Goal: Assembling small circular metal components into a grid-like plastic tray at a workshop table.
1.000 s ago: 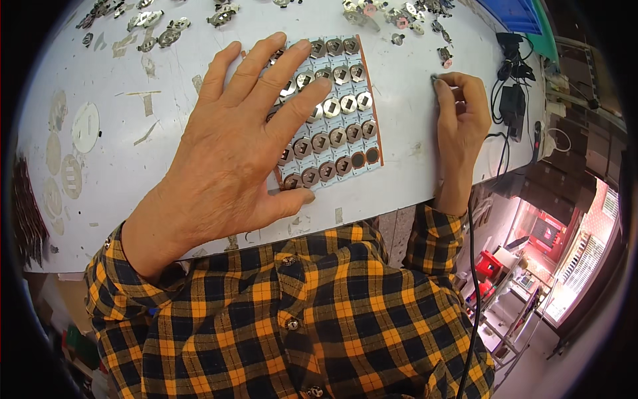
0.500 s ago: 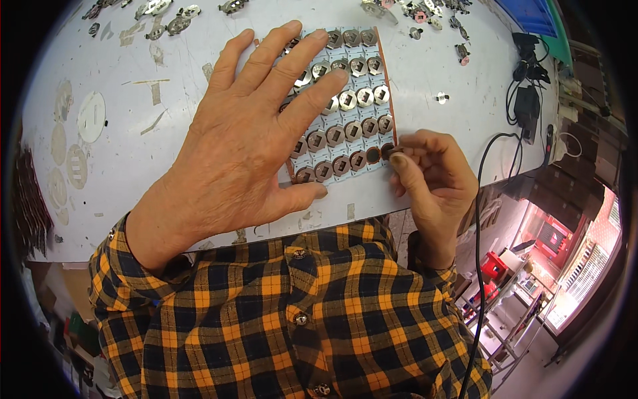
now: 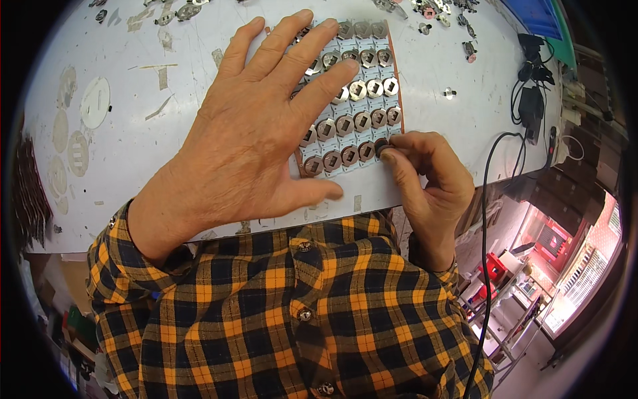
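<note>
A panel of light-blue circuit boards [image 3: 320, 146] lies on the table, carrying rows of round metal coin-cell holders [image 3: 344, 125] with diamond-shaped openings. My left hand [image 3: 249, 126] rests flat across its left part, fingers spread, covering several holders. At the near right corner, the thumb and forefinger of my right hand [image 3: 435, 166] pinch a small dark round piece [image 3: 382, 145]. That piece sits over the near row, right beside the last visible holder there. Its underside, and whether it touches the board, is hidden by my fingertips.
Loose metal holders [image 3: 432, 10] are heaped at the far right, with more [image 3: 189, 10] at the far left. One small metal part [image 3: 449, 93] lies alone right of the panel. A black adapter with cables [image 3: 530, 106] lies by the table's right edge. Pale discs [image 3: 95, 103] are at left.
My right hand has shifted slightly left along the near row, bringing the dark piece over a round spot that was uncovered before. My left thumb has slid a little nearer to me.
</note>
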The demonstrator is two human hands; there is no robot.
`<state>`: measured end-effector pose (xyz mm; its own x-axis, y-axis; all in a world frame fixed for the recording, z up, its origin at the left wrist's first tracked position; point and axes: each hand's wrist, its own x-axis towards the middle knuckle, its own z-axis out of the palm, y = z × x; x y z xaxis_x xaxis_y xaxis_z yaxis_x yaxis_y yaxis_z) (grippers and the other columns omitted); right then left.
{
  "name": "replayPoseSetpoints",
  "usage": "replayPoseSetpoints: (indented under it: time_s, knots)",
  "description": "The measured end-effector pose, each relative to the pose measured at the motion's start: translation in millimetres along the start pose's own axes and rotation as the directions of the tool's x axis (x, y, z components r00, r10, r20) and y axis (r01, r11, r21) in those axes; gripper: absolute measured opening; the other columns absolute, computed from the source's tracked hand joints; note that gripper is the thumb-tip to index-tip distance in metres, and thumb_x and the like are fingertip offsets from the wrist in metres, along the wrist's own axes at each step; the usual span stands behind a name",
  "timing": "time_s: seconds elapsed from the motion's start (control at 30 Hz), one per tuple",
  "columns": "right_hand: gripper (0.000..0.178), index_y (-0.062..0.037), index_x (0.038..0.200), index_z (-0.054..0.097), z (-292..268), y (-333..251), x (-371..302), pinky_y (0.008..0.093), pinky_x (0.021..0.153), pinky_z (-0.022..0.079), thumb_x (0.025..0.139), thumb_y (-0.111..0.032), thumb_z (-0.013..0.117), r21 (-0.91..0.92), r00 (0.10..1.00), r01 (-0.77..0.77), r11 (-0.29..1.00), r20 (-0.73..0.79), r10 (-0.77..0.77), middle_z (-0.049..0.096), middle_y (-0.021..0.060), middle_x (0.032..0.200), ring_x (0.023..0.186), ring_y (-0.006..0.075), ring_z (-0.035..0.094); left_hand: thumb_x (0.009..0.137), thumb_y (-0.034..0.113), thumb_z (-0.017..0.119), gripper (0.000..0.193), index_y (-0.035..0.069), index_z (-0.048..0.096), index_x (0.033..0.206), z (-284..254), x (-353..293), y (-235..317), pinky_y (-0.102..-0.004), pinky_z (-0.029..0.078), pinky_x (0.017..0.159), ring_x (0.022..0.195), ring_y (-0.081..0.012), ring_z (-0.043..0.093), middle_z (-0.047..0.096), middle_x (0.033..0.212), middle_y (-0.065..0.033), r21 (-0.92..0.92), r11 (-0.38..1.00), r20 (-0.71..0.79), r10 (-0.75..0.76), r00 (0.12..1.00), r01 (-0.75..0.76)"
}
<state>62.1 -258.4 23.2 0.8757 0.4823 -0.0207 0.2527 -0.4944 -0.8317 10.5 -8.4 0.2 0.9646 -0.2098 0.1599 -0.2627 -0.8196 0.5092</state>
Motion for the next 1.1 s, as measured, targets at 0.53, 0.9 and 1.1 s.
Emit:
replayPoseSetpoints:
  time_s: [0.53,0.9,1.1]
  knots:
    - [0.022,0.0064,0.104,0.077,-13.8,11.4,13.6,0.0245,0.066,0.044,0.084,0.012,0.077,0.002,0.974,0.188,0.982,0.128,-0.186,0.07,0.0111,0.091,0.08,0.0145,0.063,0.06,0.04,0.093,0.103,0.009,0.054,0.15,1.5,5.9,9.5,-0.0606,0.021,0.126,0.155,-0.0428,0.032,0.04,0.165,-0.0217,0.005,1.0,-0.037,-0.019,0.999,0.019]
    - [0.017,0.0053,0.107,0.076,-16.6,6.5,14.1,0.0228,0.067,0.047,0.09,0.006,0.075,0.043,0.999,-0.005,0.999,-0.043,0.007,0.07,0.0085,0.094,0.081,0.0094,0.063,0.061,0.039,0.092,0.102,0.01,0.054,0.15,1.8,5.1,5.5,-0.0607,0.022,0.126,0.155,-0.0431,0.033,0.04,0.165,-0.0215,0.011,1.0,-0.055,-0.019,0.998,0.02]
    - [0.013,0.0017,0.107,0.074,-36.9,43.9,57.8,0.0239,0.065,0.049,0.094,0.003,0.073,-0.455,0.929,0.08,0.887,-0.289,-0.233,0.07,0.006,0.093,0.081,0.0098,0.064,0.061,0.04,0.092,0.101,0.01,0.055,0.15,3.9,4.9,5.2,-0.0608,0.022,0.126,0.155,-0.043,0.032,0.04,0.165,-0.0213,0.001,1.0,-0.058,-0.007,0.998,0.007]
